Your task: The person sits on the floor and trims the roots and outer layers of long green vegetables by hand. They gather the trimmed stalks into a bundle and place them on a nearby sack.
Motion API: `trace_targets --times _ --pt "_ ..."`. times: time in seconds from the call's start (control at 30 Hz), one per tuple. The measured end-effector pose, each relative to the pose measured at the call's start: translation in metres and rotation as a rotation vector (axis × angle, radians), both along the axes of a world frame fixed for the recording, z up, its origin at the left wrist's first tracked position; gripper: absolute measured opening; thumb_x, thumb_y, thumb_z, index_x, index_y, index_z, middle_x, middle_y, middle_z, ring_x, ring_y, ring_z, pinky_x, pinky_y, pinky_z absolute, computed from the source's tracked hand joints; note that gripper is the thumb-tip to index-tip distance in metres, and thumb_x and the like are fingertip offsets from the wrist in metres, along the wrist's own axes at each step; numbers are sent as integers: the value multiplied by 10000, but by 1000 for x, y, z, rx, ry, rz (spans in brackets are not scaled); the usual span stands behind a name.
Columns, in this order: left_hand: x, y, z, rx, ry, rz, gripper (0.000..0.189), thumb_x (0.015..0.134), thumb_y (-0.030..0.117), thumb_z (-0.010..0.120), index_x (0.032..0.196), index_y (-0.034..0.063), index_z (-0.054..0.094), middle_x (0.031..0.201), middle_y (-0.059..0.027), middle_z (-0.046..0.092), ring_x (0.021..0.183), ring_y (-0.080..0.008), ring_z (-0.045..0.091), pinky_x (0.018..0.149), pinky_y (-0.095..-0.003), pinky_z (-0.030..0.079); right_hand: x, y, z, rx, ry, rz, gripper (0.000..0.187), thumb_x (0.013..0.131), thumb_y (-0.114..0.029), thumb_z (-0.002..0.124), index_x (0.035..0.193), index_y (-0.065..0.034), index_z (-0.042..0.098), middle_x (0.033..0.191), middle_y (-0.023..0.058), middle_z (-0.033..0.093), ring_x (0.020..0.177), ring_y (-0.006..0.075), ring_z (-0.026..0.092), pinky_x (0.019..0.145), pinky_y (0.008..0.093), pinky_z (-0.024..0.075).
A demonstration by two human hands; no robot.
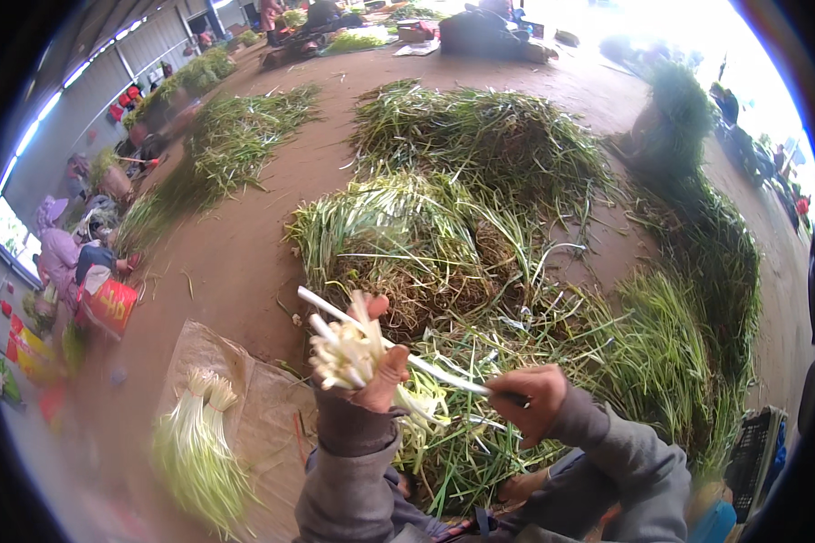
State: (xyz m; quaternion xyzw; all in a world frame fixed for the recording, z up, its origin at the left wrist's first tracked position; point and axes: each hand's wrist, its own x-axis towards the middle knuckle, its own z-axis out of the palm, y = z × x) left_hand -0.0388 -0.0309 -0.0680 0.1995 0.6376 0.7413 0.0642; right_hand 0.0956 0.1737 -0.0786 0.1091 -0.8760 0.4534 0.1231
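Note:
My left hand (380, 377) is closed around a bunch of pale-stemmed greens (346, 349), their white cut ends toward the upper left. One longer white stalk (441, 373) runs from the bunch across to my right hand (533, 404), whose fingers grip its right part. Something dark shows between the right fingers; I cannot tell what it is. Below both hands lie loose green leaves and peeled pale strips (428, 400). Beyond them is a heap of untrimmed greens with brown roots (414, 271). At the left, tied bundles of cleaned greens (204, 434) rest on a brown sheet (272, 421).
More heaps of greens lie ahead (475, 129), at the upper left (244, 136) and along the right (713, 271). A dark plastic crate (754, 461) stands at the lower right. A person in a pink hood (58, 244) sits at the left near a red bag (112, 302).

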Motion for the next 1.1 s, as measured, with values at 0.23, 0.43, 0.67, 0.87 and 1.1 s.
trace_targets --times 0.23,0.43,0.67,0.87,1.1 --pt "-27 -51 -5 206 53 313 333 853 217 717 1083 72 525 929 -98 652 565 -101 571 506 -237 503 22 45 5 -162 -191 -42 286 833 15 572 1107 6 654 735 50 663 604 105 595 534 251 500" --pt "-52 -113 -3 154 -18 642 384 868 363 684 1107 124 503 1041 -21 611 619 -104 514 539 -268 494 61 113 -4 234 89 -66 234 836 49 493 1019 82 635 664 14 581 520 24 430 477 198 370" --pt "-59 -124 -15 101 35 714 419 864 431 669 1111 130 516 1002 -17 599 628 -106 510 526 -269 485 76 158 -65 -369 202 -642 311 833 -75 467 1074 58 610 583 -68 400 467 20 305 440 195 238" --pt "-51 -121 4 217 -81 777 479 862 393 687 1204 99 525 1114 -60 586 902 -153 576 721 -302 483 52 193 -69 -676 65 -701 293 853 -31 538 1135 10 605 688 -36 482 549 19 380 469 171 311" --pt "-1 -54 5 124 57 445 355 804 44 654 1111 19 479 1098 -188 609 699 -157 621 646 -273 550 -56 168 -132 153 -427 -514 322 922 -112 547 1242 -110 584 1018 120 643 896 211 636 775 327 559"
